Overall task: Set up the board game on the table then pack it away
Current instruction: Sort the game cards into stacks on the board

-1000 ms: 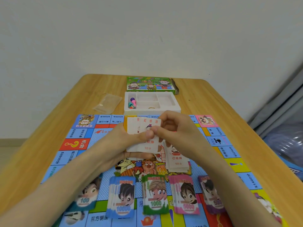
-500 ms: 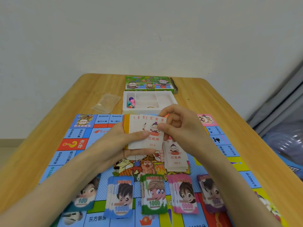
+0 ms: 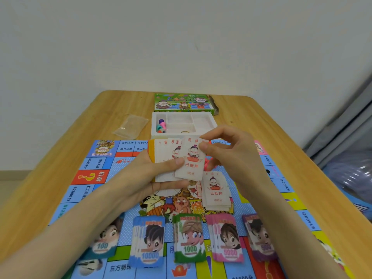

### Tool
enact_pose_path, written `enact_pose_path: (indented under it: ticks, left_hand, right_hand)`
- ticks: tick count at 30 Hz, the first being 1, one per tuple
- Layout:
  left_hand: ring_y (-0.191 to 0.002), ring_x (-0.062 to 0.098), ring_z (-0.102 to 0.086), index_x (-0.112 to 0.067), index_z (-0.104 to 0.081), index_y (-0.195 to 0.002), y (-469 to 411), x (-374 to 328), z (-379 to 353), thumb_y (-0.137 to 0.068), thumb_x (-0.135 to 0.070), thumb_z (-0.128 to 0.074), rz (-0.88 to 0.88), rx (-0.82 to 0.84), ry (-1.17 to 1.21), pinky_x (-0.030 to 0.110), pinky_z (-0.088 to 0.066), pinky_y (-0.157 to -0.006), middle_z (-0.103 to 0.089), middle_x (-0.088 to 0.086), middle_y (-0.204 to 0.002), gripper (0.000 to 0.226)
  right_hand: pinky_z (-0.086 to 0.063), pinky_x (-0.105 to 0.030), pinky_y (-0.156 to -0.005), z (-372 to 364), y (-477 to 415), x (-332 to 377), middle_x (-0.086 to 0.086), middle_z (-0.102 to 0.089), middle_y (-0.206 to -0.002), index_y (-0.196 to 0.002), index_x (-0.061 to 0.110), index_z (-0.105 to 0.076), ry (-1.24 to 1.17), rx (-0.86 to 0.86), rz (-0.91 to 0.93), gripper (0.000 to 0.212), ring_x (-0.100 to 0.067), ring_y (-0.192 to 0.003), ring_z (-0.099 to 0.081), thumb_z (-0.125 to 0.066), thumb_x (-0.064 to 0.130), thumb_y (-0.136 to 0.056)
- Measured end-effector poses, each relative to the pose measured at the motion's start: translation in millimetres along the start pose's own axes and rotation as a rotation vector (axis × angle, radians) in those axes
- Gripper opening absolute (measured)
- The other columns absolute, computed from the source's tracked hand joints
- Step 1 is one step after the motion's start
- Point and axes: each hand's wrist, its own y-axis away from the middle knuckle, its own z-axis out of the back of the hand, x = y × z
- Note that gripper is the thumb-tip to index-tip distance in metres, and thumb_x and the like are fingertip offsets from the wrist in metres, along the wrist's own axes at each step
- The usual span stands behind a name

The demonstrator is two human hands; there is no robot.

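Ok so my left hand (image 3: 145,174) is curled round the white card stack (image 3: 167,156), thumb on top, held just above the game board (image 3: 96,178). My right hand (image 3: 231,156) pinches the top card (image 3: 191,164) by its upper corner. Another card pile (image 3: 216,193) lies on the board right below that hand.

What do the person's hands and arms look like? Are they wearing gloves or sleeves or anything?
No gloves. The left hand and right hand are bare, with short, plain nails. The left forearm and right forearm are bare too: no sleeves, watch or bracelet show anywhere in view.
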Motion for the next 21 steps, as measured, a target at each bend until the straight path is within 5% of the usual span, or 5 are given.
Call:
enact_pose_path:
  ticks: [12,16,21]
  left_hand:
    - [-0.073,0.026,-0.073,-0.015,-0.063,-0.101,1.7,-2.3,-0.1,-0.064,-0.011,-0.063,-0.021,0.001,0.08,0.026,-0.056,-0.046,-0.074,0.013,-0.092,0.037]
    - [-0.068,0.026,-0.072,-0.013,-0.061,-0.097,-1.7,0.6,2.4,-0.074,-0.003,-0.065,-0.065,-0.103,-0.025,0.033,-0.059,-0.056,-0.075,0.007,-0.082,0.025]
    - [-0.075,0.022,-0.073,-0.012,-0.063,-0.103,-8.1,3.2,8.6,-0.082,0.001,-0.063,-0.104,-0.237,0.009,0.023,-0.056,-0.05,-0.076,0.004,-0.087,0.024]
  right_hand:
    - [-0.05,-0.023,-0.046,4.3,-1.8,-0.2,0.004,-0.069,-0.076,-0.072,0.006,-0.059,-0.183,-0.017,-0.041,0.014,-0.018,-0.068,-0.069,-0.064,-0.002,-0.082]
    - [-0.052,-0.024,-0.052,10.3,-4.6,0.1,-0.004,-0.07,-0.077,-0.077,0.01,-0.06,-0.232,0.005,-0.095,0.011,-0.019,-0.07,-0.066,-0.059,0.006,-0.087]
    - [-0.038,-0.016,-0.044,24.5,-10.5,-4.7,-0.011,-0.066,-0.075,-0.078,0.014,-0.062,0.138,-0.012,-0.197,0.014,-0.016,-0.063,-0.054,-0.058,0.01,-0.091]
